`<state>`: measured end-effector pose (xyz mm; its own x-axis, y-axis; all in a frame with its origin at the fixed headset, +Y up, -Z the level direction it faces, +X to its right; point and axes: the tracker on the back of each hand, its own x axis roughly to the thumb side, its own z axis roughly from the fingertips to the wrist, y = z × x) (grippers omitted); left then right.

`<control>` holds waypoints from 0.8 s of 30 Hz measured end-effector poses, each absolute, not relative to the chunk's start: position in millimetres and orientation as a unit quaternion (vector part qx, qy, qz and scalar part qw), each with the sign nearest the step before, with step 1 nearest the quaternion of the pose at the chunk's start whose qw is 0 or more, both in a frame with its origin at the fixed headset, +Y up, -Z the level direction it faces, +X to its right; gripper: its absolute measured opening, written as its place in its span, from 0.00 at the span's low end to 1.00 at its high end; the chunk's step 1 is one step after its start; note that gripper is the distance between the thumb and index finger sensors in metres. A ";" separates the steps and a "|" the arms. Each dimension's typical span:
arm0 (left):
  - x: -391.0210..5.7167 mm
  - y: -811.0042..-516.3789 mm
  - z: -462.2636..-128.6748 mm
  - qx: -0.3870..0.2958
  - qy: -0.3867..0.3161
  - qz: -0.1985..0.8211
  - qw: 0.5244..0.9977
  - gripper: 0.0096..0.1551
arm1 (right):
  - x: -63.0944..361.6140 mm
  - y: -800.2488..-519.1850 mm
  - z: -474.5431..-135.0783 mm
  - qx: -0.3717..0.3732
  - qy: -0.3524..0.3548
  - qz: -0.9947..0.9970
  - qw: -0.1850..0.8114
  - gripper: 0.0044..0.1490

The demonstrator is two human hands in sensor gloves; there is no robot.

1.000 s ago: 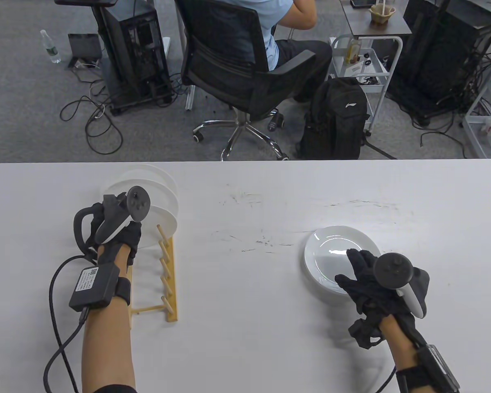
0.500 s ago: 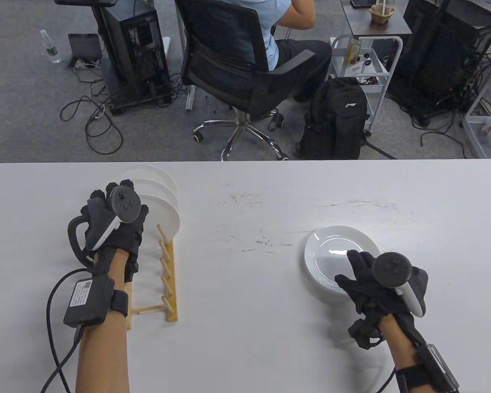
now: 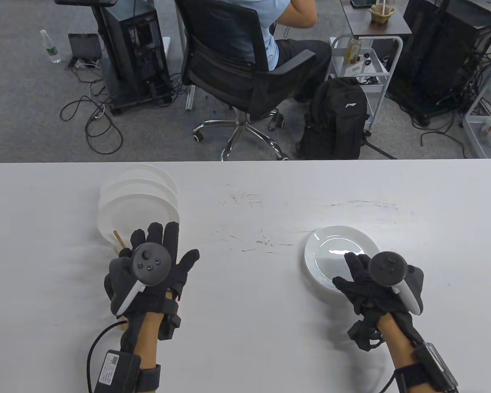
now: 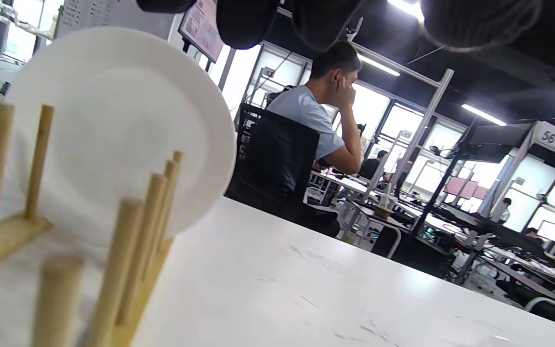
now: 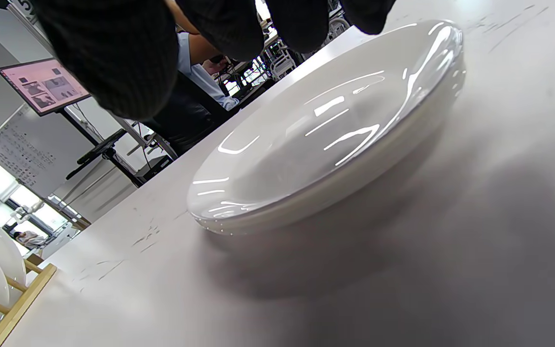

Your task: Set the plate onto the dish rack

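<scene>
Three white plates (image 3: 139, 200) stand upright in the far end of a wooden peg dish rack (image 3: 118, 239); the left wrist view shows the nearest plate (image 4: 113, 130) behind bare pegs (image 4: 128, 250). My left hand (image 3: 163, 241) is open with fingers spread, holding nothing, above the near part of the rack and apart from the plates. A stack of white plates (image 3: 339, 254) lies flat on the table at the right. My right hand (image 3: 352, 266) is open with fingers stretched over the stack's near rim; in the right wrist view the fingertips (image 5: 113, 53) hang above the stack (image 5: 330, 135).
The white table (image 3: 249, 319) carries only the rack and the plate stack. Beyond its far edge are an office chair with a seated person (image 3: 245, 61), a black backpack (image 3: 335, 123) and computer towers. The rack's corner shows in the right wrist view (image 5: 12, 303).
My left hand let go of the nearest racked plate and drew back toward the table's near edge, opening flat. The plate stays upright in the rack. My right hand barely moved.
</scene>
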<state>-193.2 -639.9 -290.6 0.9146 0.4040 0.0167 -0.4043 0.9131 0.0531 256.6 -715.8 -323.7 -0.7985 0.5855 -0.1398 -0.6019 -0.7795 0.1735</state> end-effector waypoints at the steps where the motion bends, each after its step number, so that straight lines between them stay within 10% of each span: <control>1: -190.2 -642.1 -288.5 0.029 -0.007 0.207 0.978 0.50 | 256.6 -715.8 -323.8 -0.039 0.106 0.942 0.315 0.51; 24: -181.3 -680.6 -290.6 0.001 -0.055 0.217 0.975 0.51 | 301.5 -756.9 -341.7 -0.280 0.118 0.941 0.152 0.59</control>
<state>-181.3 -680.6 -290.6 0.8996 0.4233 0.1075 -0.4234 0.9057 -0.0229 301.5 -756.9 -341.7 -0.7971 0.2190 -0.5628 -0.3513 -0.9261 0.1372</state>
